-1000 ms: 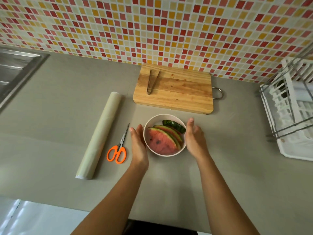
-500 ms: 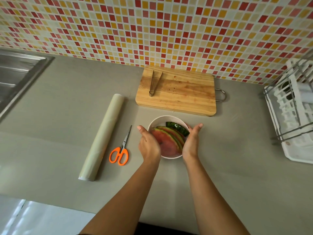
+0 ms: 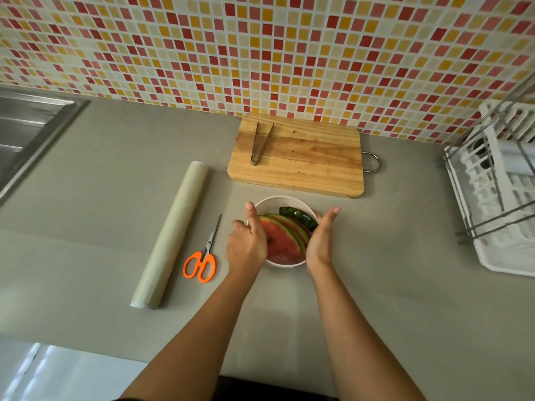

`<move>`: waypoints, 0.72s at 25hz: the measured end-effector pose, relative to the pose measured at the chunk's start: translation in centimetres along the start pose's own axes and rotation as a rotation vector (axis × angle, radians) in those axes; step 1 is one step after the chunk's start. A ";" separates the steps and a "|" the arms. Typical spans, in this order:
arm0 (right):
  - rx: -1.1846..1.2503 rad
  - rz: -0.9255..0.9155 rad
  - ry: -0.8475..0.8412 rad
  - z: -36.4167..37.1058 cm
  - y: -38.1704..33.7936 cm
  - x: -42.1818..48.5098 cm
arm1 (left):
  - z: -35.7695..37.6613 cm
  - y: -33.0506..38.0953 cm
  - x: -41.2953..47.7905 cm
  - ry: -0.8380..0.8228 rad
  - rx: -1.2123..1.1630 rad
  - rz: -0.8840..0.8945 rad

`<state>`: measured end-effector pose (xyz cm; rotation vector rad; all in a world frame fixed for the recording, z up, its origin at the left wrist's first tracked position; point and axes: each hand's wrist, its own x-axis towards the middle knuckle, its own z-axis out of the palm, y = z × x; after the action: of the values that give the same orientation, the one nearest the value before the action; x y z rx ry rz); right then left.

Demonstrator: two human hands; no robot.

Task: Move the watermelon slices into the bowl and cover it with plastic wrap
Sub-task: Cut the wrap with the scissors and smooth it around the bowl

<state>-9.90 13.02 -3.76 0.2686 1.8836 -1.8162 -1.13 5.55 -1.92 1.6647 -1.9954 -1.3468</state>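
A white bowl (image 3: 270, 203) stands on the grey counter just in front of the cutting board and holds several watermelon slices (image 3: 285, 241), red flesh up with green rinds. My left hand (image 3: 246, 247) lies over the bowl's left rim with its fingers curled round it. Against the bowl's right side my right hand (image 3: 320, 241) presses with fairly straight fingers. A roll of plastic wrap (image 3: 170, 235) lies to the left of the bowl. I cannot tell whether any film lies over the bowl.
Orange-handled scissors (image 3: 201, 263) lie between the roll and the bowl. A wooden cutting board (image 3: 304, 157) with metal tongs (image 3: 260, 141) sits behind the bowl by the tiled wall. A white dish rack (image 3: 500, 195) stands at the right, a steel sink (image 3: 26, 131) at the far left.
Both hands have closed in from beside the bowl onto it: the left hand moved over the left rim and curled, and the right hand came against the right side.
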 end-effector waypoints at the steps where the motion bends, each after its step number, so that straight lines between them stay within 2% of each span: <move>1: -0.020 -0.004 0.007 0.1 0.1 -0.2 | -0.2 -0.2 0.0 0.000 0.064 0.013; 4: -0.002 -0.016 -0.027 0.1 -0.1 -0.7 | -0.8 -0.9 0.1 0.020 0.243 0.090; 6: 0.097 -0.007 -0.097 -0.8 -0.2 -0.5 | -1.3 -1.7 0.7 -0.014 0.248 0.155; 8: 0.147 -0.051 -0.131 -2.1 -0.1 -0.3 | -1.9 -2.3 1.7 -0.100 -0.116 0.154; 10: 0.150 -0.092 -0.151 -2.8 0.5 -0.5 | -2.4 -2.3 2.3 -0.223 -0.483 0.066; 14: 0.160 -0.086 -0.207 -1.7 1.1 -1.2 | -1.4 -1.7 2.5 -0.397 -0.640 0.060; 18: 0.151 -0.078 -0.217 -1.0 0.5 -0.4 | -0.4 -0.5 3.3 -0.414 -0.683 0.053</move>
<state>-9.56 14.10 -4.00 0.0467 1.6329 -1.9572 -1.65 2.49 -3.28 1.0711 -1.4507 -2.1630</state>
